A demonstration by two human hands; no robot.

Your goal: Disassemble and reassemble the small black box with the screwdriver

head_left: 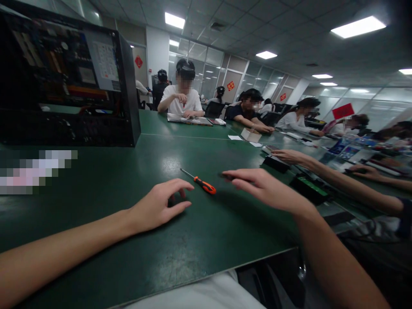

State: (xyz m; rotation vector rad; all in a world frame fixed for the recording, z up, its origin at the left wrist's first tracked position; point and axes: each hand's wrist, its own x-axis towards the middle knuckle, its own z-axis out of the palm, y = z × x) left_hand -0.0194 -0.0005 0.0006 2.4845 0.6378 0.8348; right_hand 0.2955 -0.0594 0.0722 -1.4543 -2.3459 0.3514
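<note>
A small screwdriver (200, 182) with an orange and black handle lies on the green table (199, 240), its metal tip pointing far left. My left hand (161, 205) rests on the table just left of it, fingers curled and apart, holding nothing. My right hand (264, 185) hovers just right of the handle, fingers stretched toward it, with a small dark object at the fingertips that I cannot make out. An open black computer case (69, 81) stands at the far left, its motherboard showing.
A neighbour's arms (337, 180) reach over dark parts on my right. Several other people sit along the far side with papers and a small box (251, 135). The table's near edge runs by my lap.
</note>
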